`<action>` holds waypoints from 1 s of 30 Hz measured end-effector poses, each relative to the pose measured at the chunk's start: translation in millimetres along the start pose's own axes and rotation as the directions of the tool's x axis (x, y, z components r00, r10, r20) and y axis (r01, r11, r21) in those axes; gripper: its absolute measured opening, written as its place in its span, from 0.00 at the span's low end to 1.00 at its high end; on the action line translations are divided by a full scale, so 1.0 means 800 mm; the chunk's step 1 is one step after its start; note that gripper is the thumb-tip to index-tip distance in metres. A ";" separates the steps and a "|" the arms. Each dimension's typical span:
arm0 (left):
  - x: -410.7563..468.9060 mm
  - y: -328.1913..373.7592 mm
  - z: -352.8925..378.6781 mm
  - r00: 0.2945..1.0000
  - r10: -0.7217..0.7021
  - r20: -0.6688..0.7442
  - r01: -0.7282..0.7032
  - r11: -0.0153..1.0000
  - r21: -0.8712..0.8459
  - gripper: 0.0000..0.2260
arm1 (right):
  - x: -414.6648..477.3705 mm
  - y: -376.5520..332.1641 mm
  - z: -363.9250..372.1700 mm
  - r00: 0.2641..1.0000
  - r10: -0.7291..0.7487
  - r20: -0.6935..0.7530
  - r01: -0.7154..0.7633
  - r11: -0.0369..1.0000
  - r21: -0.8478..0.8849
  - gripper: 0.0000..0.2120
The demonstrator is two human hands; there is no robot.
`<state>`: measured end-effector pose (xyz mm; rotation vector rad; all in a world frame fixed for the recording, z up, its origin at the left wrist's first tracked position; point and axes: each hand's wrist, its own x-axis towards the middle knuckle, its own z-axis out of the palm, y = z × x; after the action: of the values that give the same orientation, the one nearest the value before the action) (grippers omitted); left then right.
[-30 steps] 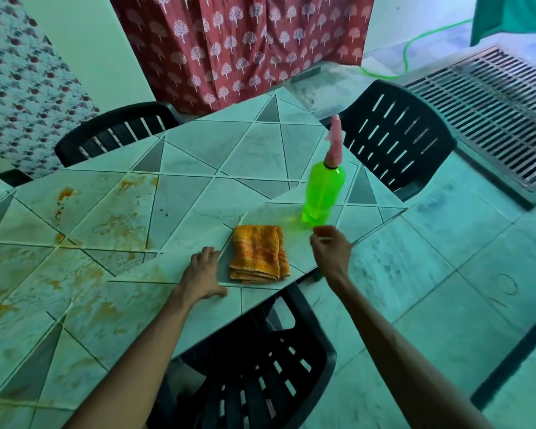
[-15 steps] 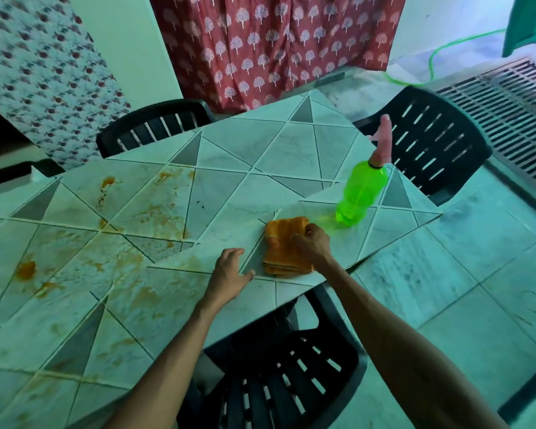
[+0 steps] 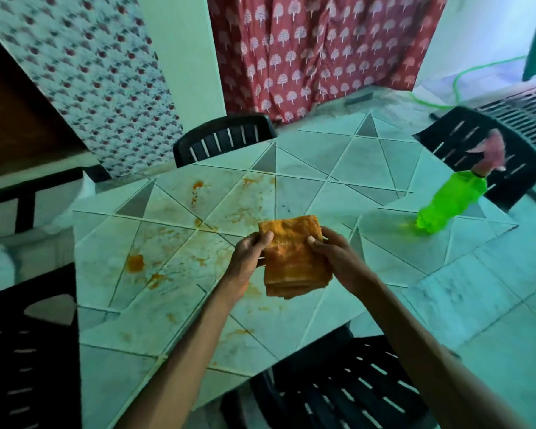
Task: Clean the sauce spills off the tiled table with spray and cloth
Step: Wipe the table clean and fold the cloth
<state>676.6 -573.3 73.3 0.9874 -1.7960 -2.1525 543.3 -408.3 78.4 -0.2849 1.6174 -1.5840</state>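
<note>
So the pale tiled surface with the triangle pattern (image 3: 307, 187) fills the middle of the frame, and the orange sauce smears (image 3: 135, 263) are all still there, mostly centre-left and down toward the near edge. Black plastic chairs (image 3: 222, 139) sit around it. The green plastic spray bottle with the pink trigger head (image 3: 452, 201) stands untouched at the right edge, well apart from the hands. What's new: the folded orange cloth (image 3: 293, 255), flat on the surface a second ago, is now lifted off it, centre frame. The left hand (image 3: 249, 253) and right hand (image 3: 336, 258) each have their grip pinched on a side of it. Looks to me like unfolding or readying comes next; no spraying or wiping yet.
</note>
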 end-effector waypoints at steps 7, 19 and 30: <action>-0.015 -0.004 -0.124 0.991 0.090 -0.098 -0.076 0.987 0.139 0.26 | 0.014 0.033 0.132 0.994 0.071 -0.077 -0.075 0.996 -0.050 0.11; -0.033 -0.001 -0.217 0.999 -0.013 0.033 0.009 0.991 0.131 0.20 | 0.010 0.019 0.222 0.992 0.121 0.024 -0.122 0.991 0.050 0.14; -0.001 0.005 -0.225 0.999 0.012 0.032 -0.020 0.973 0.231 0.20 | 0.030 0.018 0.215 0.986 0.138 0.092 -0.134 0.990 -0.050 0.24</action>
<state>780.6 -720.4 67.1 0.9873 -2.0992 -1.9918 650.8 -545.6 80.5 -0.2635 1.5651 -1.4132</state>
